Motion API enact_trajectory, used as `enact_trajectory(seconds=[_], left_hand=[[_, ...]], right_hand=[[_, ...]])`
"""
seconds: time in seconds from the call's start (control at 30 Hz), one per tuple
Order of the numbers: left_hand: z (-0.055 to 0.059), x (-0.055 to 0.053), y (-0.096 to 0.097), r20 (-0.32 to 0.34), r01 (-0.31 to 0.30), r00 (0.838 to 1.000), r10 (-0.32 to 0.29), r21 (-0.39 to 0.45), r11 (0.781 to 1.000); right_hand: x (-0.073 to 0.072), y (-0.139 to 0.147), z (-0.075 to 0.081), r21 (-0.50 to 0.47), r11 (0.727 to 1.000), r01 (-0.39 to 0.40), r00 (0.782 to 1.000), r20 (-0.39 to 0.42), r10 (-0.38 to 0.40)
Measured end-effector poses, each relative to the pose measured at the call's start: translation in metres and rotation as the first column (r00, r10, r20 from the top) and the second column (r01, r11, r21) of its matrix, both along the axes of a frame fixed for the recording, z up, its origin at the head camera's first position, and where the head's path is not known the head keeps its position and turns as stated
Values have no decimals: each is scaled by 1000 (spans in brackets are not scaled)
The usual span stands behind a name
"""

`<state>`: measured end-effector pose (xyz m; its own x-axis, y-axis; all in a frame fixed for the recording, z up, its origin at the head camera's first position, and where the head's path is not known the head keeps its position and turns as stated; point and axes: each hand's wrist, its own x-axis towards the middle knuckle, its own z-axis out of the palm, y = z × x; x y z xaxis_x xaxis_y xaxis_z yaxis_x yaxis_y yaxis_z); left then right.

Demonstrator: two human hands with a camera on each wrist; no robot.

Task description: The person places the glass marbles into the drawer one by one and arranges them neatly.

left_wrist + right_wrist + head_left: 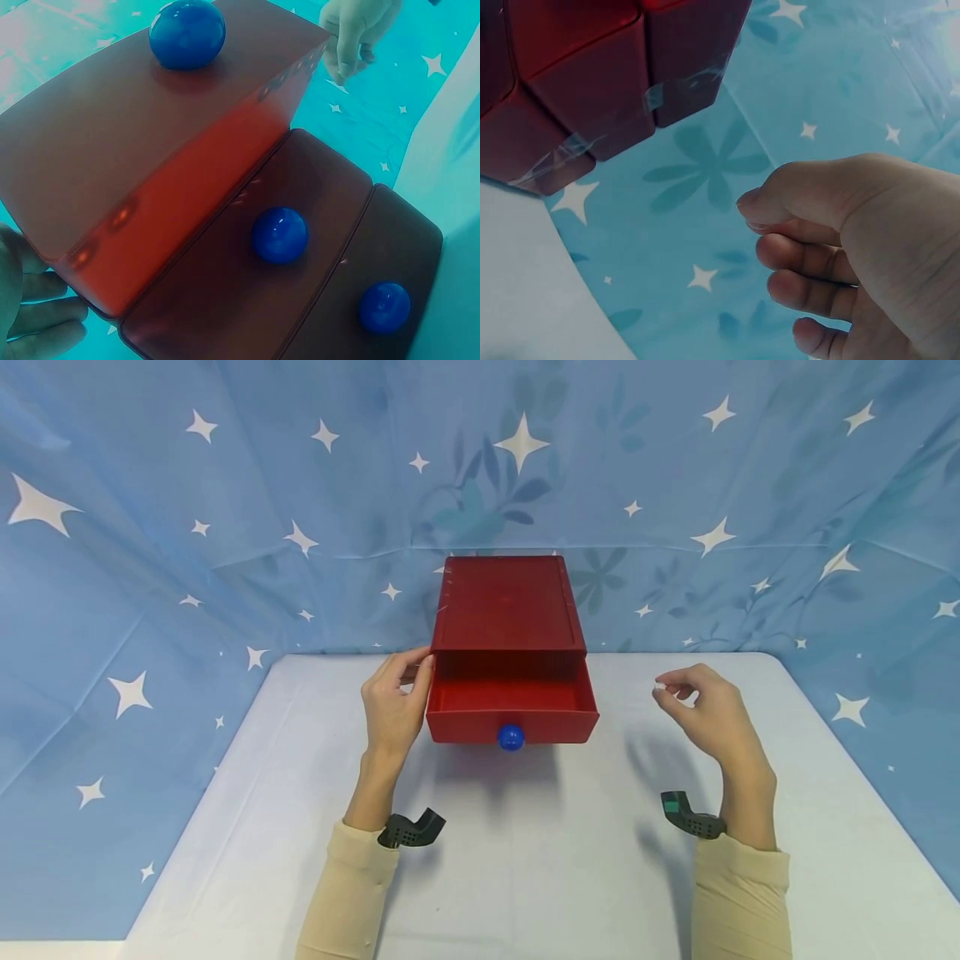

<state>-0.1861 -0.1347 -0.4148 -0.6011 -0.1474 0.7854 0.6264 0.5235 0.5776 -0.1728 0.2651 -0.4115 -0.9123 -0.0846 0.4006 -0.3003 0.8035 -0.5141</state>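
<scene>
A red drawer unit [510, 602] stands on the table, its top drawer [465, 727] pulled out toward me and bearing a round blue knob [512, 737]. In the left wrist view, two lower drawers with blue knobs [280, 235] sit closed beneath it. My left hand [396, 706] touches the unit's left side near the front, its fingers [49, 319] fairly straight along the wall. Right of the unit and apart from it, my right hand [705, 710] pinches a tiny white piece [659, 687] between thumb and forefinger. The fingers hide that piece in the right wrist view; its kind is unclear.
The unit stands near the back of a white-covered table [510, 877]. Behind hangs a blue cloth [300, 485] with white stars and leaf prints. Transparent tape [654, 97] runs along the unit's side. A dark strap mount [411, 829] sits on each wrist.
</scene>
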Motion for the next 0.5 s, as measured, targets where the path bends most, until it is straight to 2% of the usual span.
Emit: enact_trajectory(seconds=[0.5], left_hand=[[0, 0, -1, 1, 10, 1000, -10, -3, 1000]], right_hand=[[5, -14, 9, -17, 1000, -6, 997, -82, 4]])
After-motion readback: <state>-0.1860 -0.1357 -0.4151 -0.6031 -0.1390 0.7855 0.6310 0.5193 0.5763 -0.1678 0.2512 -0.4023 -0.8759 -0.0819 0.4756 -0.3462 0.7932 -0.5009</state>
